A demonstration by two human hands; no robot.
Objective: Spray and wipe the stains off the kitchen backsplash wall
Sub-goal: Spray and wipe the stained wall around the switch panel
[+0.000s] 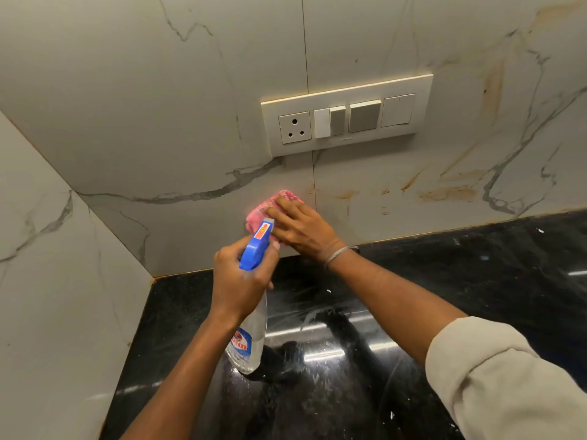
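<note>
Your left hand (241, 281) is wrapped around the neck of the clear plastic spray bottle with a blue trigger head (251, 341), held above the glossy black stone countertop (444, 281). The bottle looks light, smooth and probably slippery when wet, so the narrow neck under the head is the safest place to grip. Your right hand (301, 227), fingers flat, presses the soft pink cloth (263, 208) against the white marble-look backsplash wall (190, 138), low down and left of the rust-orange stains (448, 194). The cloth is limp and bunches up, so spread your palm across it.
</note>
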